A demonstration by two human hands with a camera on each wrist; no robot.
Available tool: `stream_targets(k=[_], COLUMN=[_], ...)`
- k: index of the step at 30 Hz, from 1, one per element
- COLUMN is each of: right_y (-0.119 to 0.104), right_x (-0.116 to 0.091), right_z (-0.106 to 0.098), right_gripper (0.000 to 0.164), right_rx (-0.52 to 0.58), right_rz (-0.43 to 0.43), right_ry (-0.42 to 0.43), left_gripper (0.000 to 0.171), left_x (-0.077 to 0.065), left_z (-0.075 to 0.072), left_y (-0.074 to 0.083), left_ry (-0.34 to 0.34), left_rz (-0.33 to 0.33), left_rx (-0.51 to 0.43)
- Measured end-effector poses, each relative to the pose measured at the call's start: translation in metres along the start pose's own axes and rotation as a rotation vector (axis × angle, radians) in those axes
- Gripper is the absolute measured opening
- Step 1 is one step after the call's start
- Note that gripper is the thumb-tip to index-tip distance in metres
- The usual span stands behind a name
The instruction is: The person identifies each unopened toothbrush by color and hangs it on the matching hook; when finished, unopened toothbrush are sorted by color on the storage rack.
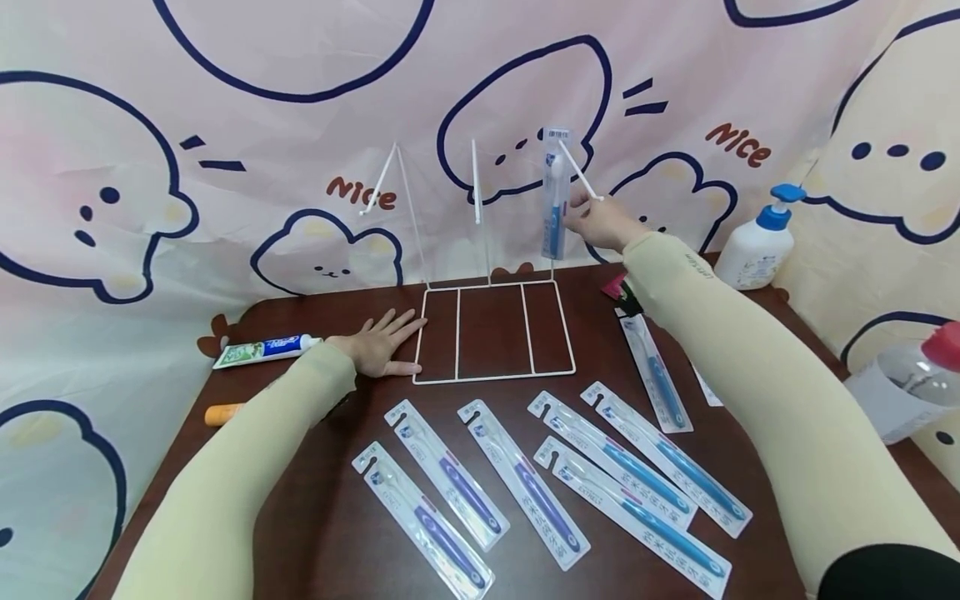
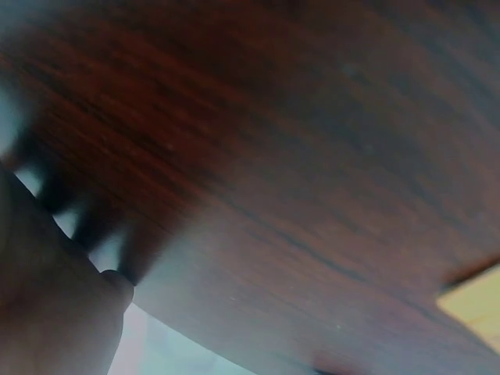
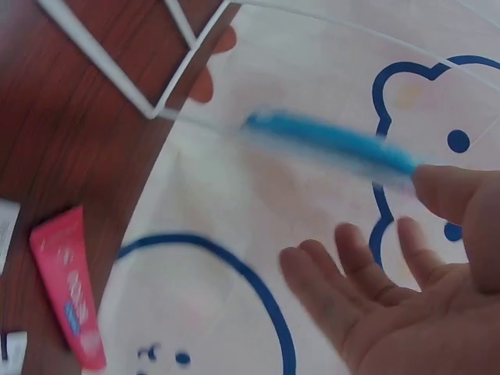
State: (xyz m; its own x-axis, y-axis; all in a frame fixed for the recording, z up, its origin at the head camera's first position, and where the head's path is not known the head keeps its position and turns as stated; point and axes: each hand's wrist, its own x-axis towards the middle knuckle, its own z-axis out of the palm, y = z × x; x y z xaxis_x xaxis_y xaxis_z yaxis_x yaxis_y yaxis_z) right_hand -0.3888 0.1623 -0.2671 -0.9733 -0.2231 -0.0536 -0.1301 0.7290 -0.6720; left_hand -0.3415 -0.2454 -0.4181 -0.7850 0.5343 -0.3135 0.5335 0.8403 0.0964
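Note:
A white wire rack (image 1: 493, 377) with upright hooks stands at the back of the dark table. From its right hook hangs a packaged blue toothbrush (image 1: 555, 200), blurred in the right wrist view. Beside it is my right hand (image 1: 600, 221); the right wrist view shows its fingers spread and its thumb overlapping the end of the blue toothbrush. My left hand (image 1: 382, 343) lies flat on the table, fingertips and thumb at the rack base's left side. Nearer me lie several packaged toothbrushes, purple-handled ones (image 1: 450, 542) on the left and blue-handled ones (image 1: 645, 521) on the right.
A toothpaste tube (image 1: 262, 350) and an orange object (image 1: 223, 414) lie at the left. A pink tube (image 3: 70, 289) and another packaged toothbrush (image 1: 656, 375) are by my right forearm. A white pump bottle (image 1: 757, 250) and a red-capped bottle (image 1: 903, 387) stand at the right.

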Motion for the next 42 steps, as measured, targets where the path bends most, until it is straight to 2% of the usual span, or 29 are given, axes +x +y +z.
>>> stream_targets(k=[4, 8, 12, 16, 19, 22, 25, 29, 33, 39, 42], right_y=[0.018, 0.049, 0.09, 0.126, 0.144, 0.152, 0.154, 0.157, 0.159, 0.165, 0.17], right_x=[-0.025, -0.057, -0.085, -0.103, -0.109, -0.111, -0.111, -0.111, -0.112, -0.118, -0.123], right_z=[-0.017, -0.027, -0.021, -0.01, -0.002, 0.005, 0.009, 0.01, 0.007, -0.001, -0.003], right_gripper=[0.043, 0.039, 0.039, 0.045, 0.049, 0.055, 0.059, 0.056, 0.052, 0.057, 0.06], right_rx=[-0.153, -0.31, -0.43, -0.503, -0.554, -0.565, -0.557, -0.544, -0.53, -0.476, -0.448], right_rz=[0.02, 0.066, 0.161, 0.262, 0.278, 0.29, 0.298, 0.296, 0.317, 0.393, 0.381], right_ry=[-0.036, -0.103, -0.13, -0.15, -0.141, -0.12, -0.111, -0.102, -0.086, -0.144, -0.173], left_gripper=[0.094, 0.096, 0.096, 0.095, 0.095, 0.095, 0.095, 0.095, 0.096, 0.095, 0.095], left_x=[0.001, 0.002, 0.004, 0.004, 0.004, 0.004, 0.004, 0.003, 0.004, 0.003, 0.003], left_z=[-0.002, 0.0, 0.002, 0.002, 0.001, 0.001, 0.001, 0.0, 0.001, 0.001, 0.003], left_y=[-0.002, -0.005, -0.01, -0.013, -0.014, -0.015, -0.013, -0.009, -0.006, -0.004, -0.005], left_ry=[0.014, 0.007, -0.004, 0.002, 0.007, 0.005, 0.01, 0.01, 0.007, 0.003, 0.007], left_rz=[-0.002, -0.014, -0.019, -0.009, -0.011, -0.019, 0.0, 0.02, 0.009, 0.007, 0.015], left_rx=[-0.002, -0.015, -0.011, -0.016, -0.014, 0.0, -0.012, -0.029, -0.007, -0.006, -0.018])
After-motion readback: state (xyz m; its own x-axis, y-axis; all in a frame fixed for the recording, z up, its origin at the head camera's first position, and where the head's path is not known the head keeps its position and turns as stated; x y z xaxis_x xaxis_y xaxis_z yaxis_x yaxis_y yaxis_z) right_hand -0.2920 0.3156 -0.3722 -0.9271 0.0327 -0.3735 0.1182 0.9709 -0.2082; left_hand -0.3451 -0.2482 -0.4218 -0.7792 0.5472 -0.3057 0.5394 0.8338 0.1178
